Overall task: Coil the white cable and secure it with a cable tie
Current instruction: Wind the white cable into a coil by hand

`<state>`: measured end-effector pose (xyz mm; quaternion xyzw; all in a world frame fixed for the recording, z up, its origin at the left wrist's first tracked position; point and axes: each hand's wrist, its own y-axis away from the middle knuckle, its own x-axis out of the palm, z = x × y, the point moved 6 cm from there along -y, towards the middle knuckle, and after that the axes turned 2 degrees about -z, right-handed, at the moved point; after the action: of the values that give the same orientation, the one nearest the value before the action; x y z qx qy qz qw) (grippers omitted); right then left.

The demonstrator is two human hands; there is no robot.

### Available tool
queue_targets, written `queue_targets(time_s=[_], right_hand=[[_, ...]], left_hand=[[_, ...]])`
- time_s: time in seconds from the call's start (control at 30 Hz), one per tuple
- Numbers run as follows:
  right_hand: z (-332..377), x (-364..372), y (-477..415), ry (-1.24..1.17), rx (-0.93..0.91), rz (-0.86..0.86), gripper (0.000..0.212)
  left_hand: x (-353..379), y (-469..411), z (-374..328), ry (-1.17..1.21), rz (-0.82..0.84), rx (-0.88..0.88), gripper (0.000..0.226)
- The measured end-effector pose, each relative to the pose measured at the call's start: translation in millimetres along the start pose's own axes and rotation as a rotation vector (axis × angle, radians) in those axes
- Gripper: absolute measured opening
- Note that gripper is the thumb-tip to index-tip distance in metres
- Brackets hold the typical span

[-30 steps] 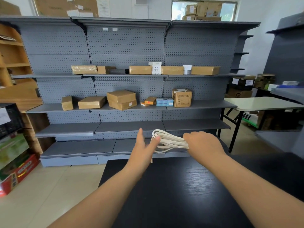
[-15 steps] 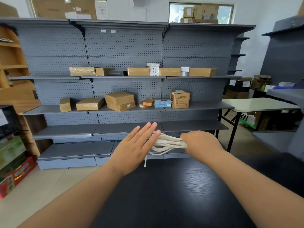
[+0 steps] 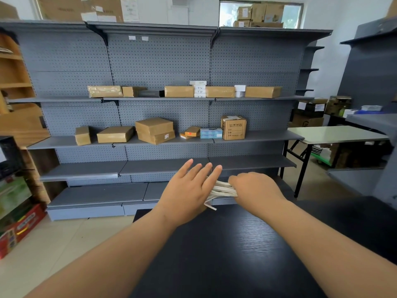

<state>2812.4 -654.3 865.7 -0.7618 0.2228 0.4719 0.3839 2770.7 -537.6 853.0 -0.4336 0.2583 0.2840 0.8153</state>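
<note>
A bundle of white cable [image 3: 221,191] hangs in loops above the far edge of the black table [image 3: 225,254]. My right hand [image 3: 255,190] grips the right side of the bundle, fingers curled round the strands. My left hand [image 3: 189,192] is flat with straight fingers spread, its back toward me, covering the left end of the loops. A short loose cable end sticks out below the left hand. No cable tie is visible.
Grey pegboard shelving [image 3: 163,138] with several cardboard boxes [image 3: 154,130] stands beyond the table. A light folding table [image 3: 337,134] is at the right. Boxes and a black crate [image 3: 10,155] stand on the floor at the left.
My left hand turned from edge-on to flat, slid over the left end of the coil and spread its fingers. My right hand kept its grip on the cable.
</note>
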Motion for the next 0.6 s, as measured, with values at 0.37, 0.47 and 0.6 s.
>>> queue_targets(time_s=[0.37, 0.47, 0.6], right_hand=[[16, -5, 4, 0.013, -0.052, -0.029, 0.017], [22, -9, 4, 0.022, -0.105, -0.142, 0.010], [25, -2, 2, 0.096, -0.087, -0.072, 0.033]], left_hand=[[-1, -12, -3, 0.017, 0.164, -0.056, 0.028], [1, -14, -2, 0.134, 0.289, -0.138, 0.014], [9, -12, -3, 0.180, 0.369, -0.134, 0.019]])
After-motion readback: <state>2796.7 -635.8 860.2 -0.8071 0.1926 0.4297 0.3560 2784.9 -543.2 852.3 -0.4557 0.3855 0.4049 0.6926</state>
